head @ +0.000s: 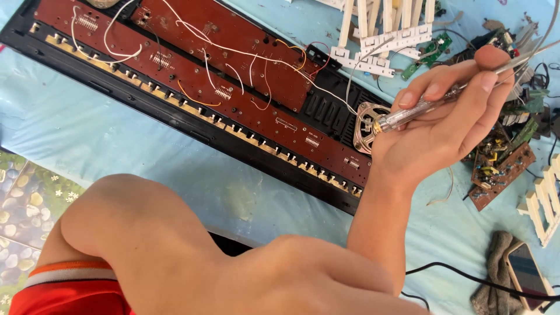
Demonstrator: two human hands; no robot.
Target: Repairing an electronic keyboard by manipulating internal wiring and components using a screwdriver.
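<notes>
The opened keyboard (192,99) runs off the top edge, and the phone (528,274) is cut off at the bottom edge

Bare blue cloth (87,134) lies open; loose wires (233,64) clutter the keyboard shell (192,125).

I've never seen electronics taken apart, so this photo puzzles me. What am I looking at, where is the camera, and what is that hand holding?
The camera sits on a person's head and looks down at their own arms. On a light blue cloth lies an opened electronic keyboard: a long black case with reddish-brown circuit boards and thin white and orange wires. The right hand holds a clear-handled screwdriver, its tip at a small round speaker at the case's end. The left hand rests low in front, holding nothing I can see. To the right lie loose circuit boards, white key strips, a grey rag and a phone.
</notes>
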